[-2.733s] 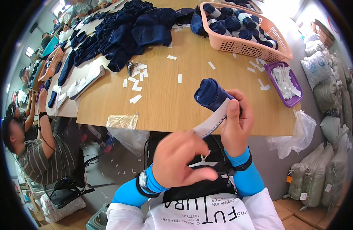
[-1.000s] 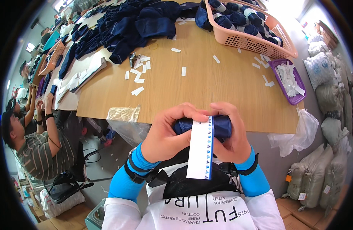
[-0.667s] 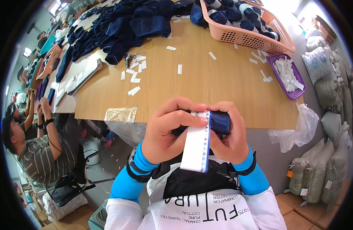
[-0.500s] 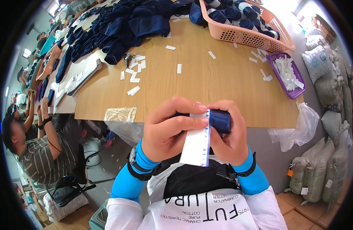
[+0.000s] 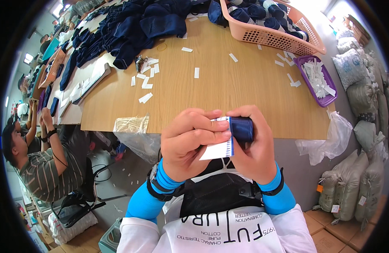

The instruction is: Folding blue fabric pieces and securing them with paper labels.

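Just beyond the table's near edge, my two hands meet in front of my chest. My right hand (image 5: pixel 261 145) is wrapped round a tightly rolled navy cloth piece (image 5: pixel 244 128). Between the fingers of my left hand (image 5: pixel 184 141) is a white paper band (image 5: pixel 217 151) with a blue printed edge. Its upper part lies against the left end of the roll, and its lower end sticks out below my fingers. Whether the band passes behind the roll is hidden by my hands.
A peach basket (image 5: pixel 268 41) of banded navy rolls stands at the far right, near a purple tray (image 5: pixel 309 88) of white paper slips. Navy garments (image 5: pixel 139 29) heap at the far left. A seated person (image 5: pixel 47 168) works at left; stuffed sacks (image 5: pixel 344 181) stand right.
The white band's free lower end now reaches less far below my fingers and sits higher. Both hands stay nearly in place around the roll.
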Demonstrator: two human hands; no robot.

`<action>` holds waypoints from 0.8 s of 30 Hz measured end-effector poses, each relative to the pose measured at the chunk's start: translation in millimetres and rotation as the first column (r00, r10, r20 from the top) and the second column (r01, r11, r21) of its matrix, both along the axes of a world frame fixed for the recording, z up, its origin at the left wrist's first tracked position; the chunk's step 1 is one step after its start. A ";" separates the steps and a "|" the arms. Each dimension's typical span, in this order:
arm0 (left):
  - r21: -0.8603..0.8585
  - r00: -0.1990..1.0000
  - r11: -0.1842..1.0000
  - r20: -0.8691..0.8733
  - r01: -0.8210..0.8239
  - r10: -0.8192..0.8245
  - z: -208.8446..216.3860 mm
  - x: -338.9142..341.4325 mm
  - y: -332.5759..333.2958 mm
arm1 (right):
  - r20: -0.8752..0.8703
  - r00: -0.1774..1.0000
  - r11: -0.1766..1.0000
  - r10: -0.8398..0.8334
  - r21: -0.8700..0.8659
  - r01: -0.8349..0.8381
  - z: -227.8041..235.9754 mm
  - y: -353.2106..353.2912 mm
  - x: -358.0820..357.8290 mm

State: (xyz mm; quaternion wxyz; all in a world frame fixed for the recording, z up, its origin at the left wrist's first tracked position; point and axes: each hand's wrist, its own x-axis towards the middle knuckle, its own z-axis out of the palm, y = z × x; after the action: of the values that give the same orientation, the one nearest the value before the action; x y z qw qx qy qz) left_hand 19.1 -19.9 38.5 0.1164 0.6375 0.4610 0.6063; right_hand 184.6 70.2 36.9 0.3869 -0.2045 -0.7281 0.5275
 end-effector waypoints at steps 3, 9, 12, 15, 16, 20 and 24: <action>0.002 1.000 1.000 0.000 -0.026 0.026 -2.5 0.9 2.4 | 0.004 1.000 1.000 -0.006 -0.012 0.006 -2.5 1.0 -1.2; -0.030 0.998 0.999 0.049 -0.026 0.028 -6.3 1.9 3.9 | 0.010 1.000 0.999 0.002 -0.047 -0.001 -7.9 6.2 -1.0; -0.086 0.999 0.996 -0.023 -0.027 0.026 2.5 3.2 3.9 | -0.021 0.999 0.962 0.040 -0.269 -0.044 -1.4 4.9 1.5; -0.065 0.994 0.998 -0.107 -0.019 0.012 -2.0 -3.7 3.1 | -0.060 0.994 0.910 0.096 -0.398 -0.112 -6.9 5.8 5.0; -0.034 0.985 0.999 -0.172 -0.022 0.016 -3.4 -7.8 2.9 | -0.059 0.989 0.923 0.137 -0.355 -0.149 -9.2 7.4 6.9; -0.154 0.996 0.984 0.008 0.091 -0.091 3.0 -16.9 -3.7 | -0.093 0.967 0.950 0.239 -0.186 -0.252 -3.2 16.8 11.2; -0.185 0.976 0.969 0.172 0.165 -0.133 -4.0 -13.2 -4.8 | 0.053 0.984 0.875 0.172 0.451 -0.177 -2.5 33.1 8.8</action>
State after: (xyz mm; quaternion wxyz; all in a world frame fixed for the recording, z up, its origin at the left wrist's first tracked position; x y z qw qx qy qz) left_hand 5.9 -24.7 34.5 0.2609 0.6054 0.4589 0.5956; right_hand 193.4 103.2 34.4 0.3709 -0.0452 -0.8486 0.3745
